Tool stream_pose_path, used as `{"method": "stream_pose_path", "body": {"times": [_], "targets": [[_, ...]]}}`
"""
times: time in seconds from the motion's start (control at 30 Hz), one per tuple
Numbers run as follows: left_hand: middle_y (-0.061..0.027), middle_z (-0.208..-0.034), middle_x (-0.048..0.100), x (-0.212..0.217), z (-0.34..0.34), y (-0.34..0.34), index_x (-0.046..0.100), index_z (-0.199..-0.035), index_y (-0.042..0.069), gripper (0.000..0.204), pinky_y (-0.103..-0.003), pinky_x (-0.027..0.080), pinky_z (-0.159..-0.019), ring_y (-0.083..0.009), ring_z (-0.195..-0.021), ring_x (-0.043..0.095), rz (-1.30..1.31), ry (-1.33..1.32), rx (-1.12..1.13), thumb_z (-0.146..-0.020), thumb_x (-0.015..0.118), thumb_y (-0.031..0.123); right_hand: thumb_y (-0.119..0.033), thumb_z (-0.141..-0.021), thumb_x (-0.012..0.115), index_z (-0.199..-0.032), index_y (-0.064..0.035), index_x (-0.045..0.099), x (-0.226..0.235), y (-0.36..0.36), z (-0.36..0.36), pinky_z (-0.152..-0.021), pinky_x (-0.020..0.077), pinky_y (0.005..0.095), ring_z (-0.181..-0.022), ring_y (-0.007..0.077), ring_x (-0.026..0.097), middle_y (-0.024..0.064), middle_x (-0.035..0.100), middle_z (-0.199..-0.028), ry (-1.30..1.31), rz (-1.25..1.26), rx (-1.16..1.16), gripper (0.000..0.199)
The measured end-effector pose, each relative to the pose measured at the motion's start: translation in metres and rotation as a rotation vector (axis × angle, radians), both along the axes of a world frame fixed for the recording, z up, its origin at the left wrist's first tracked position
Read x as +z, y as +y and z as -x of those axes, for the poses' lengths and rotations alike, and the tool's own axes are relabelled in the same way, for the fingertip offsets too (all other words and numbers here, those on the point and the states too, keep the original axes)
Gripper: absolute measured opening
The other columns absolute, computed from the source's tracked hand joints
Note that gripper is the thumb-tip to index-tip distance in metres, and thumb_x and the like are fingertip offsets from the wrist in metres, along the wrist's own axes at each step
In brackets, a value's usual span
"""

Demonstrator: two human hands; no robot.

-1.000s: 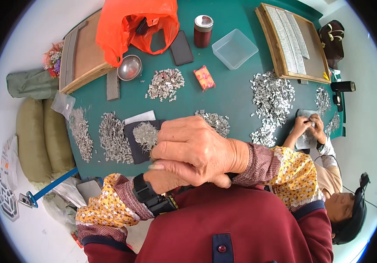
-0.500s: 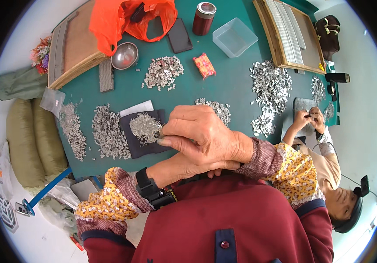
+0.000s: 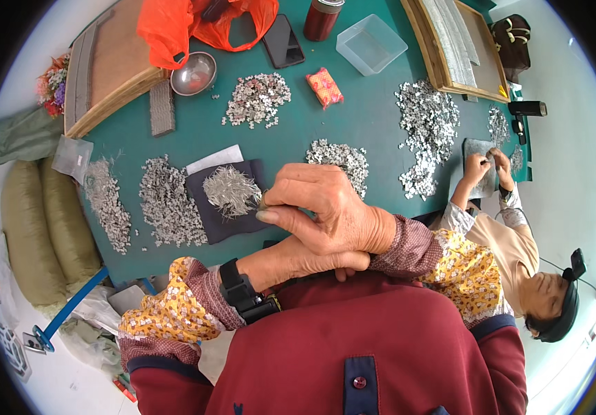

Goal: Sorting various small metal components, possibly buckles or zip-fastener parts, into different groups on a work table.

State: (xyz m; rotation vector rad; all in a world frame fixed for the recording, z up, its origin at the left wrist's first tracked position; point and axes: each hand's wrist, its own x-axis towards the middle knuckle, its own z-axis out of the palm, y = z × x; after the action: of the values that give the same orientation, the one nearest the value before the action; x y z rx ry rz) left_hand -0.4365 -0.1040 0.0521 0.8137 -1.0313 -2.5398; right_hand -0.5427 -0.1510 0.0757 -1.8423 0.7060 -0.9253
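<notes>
A pile of thin wires [image 3: 231, 191] sits on dark cloth [image 3: 213, 228] at 9 o'clock from the right hand [image 3: 324, 213]. That hand's thumb and finger pinch; on what, I cannot tell. The left hand [image 3: 312, 257] is under it, too hidden to tell its grip.

Pin pile [image 3: 231, 191] on cloth [image 3: 223, 232], left of hands [image 3: 329, 207]; bowl [image 3: 195, 75], tub [image 3: 372, 45] behind.

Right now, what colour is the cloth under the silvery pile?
The cloth is dark navy, clearest in head view.
</notes>
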Motion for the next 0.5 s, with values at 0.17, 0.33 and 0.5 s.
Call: {"method": "stream_pose_path", "body": {"times": [0.17,0.33,0.5], "targets": [[-0.0063,-0.078,0.064,-0.003,-0.001,0.006,0.062,-0.098,0.001,0.026,-0.024,0.051,-0.056,-0.0125,-0.064,0.063,0.040,-0.032,0.010,-0.081,0.073,0.018,-0.008,-0.082,0.068,-0.084,-0.0016,0.065,-0.004,0.003,0.001,-0.061,0.0493,0.0377,-0.067,0.0302,0.061,0.0131,0.061,-0.074,-0.041,-0.019,-0.033,0.008],[-0.0057,-0.081,0.064,0.006,0.010,-0.004,0.062,-0.099,-0.002,0.027,-0.024,0.048,-0.055,-0.0118,-0.065,0.060,-0.115,-0.008,-0.044,-0.078,0.075,0.008,-0.012,-0.090,0.065,-0.087,0.0014,0.066,-0.011,0.001,0.013,-0.062,0.0487,0.0293,-0.065,0.0148,0.060,0.0075,0.063,-0.072,-0.058,-0.363,-0.199,0.014],[-0.0064,-0.096,0.063,-0.008,0.023,-0.001,0.056,-0.118,-0.003,0.044,-0.022,0.047,-0.057,-0.0090,-0.072,0.058,-0.128,-0.008,-0.122,-0.078,0.075,0.000,-0.022,-0.094,0.066,-0.085,-0.0008,0.067,-0.035,-0.008,0.033,-0.059,0.0434,0.0216,-0.064,0.0050,0.053,-0.0004,0.061,-0.070,-0.320,-0.670,-0.531,0.023]]}}
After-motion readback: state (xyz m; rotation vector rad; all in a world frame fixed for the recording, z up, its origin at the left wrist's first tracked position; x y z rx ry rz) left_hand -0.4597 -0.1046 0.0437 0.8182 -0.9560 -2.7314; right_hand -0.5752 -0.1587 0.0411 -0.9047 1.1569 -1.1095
